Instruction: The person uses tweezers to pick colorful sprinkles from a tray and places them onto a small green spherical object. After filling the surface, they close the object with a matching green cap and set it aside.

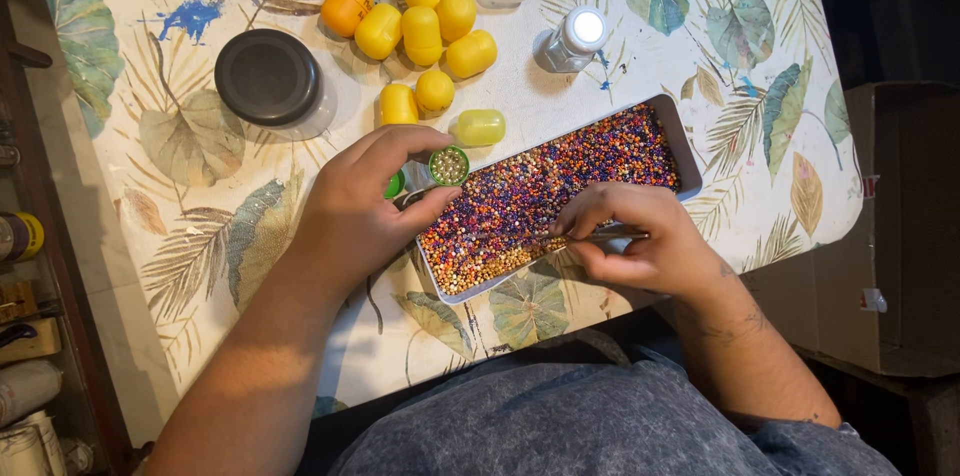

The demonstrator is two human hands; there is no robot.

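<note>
Starting left, black lid: round lid [267,76] flat on leaf-print surface [150,196], well apart from hands.
Capsules: yellow egg capsules [420,31] w/ orange one [346,6], clustered at top.
Left hand: left hand [365,206] pinches small green cup [449,165] of beads betw. thumb & forefinger, just beside tray's left edge.
Tray: grey metal tray [682,141], full of mixed-colour beads [540,191], set diagonally, centre.
Right hand: right hand [640,241] over tray's near edge; fingers narrow, closed on thin metal tool [610,234], its tip lying over beads.
</note>
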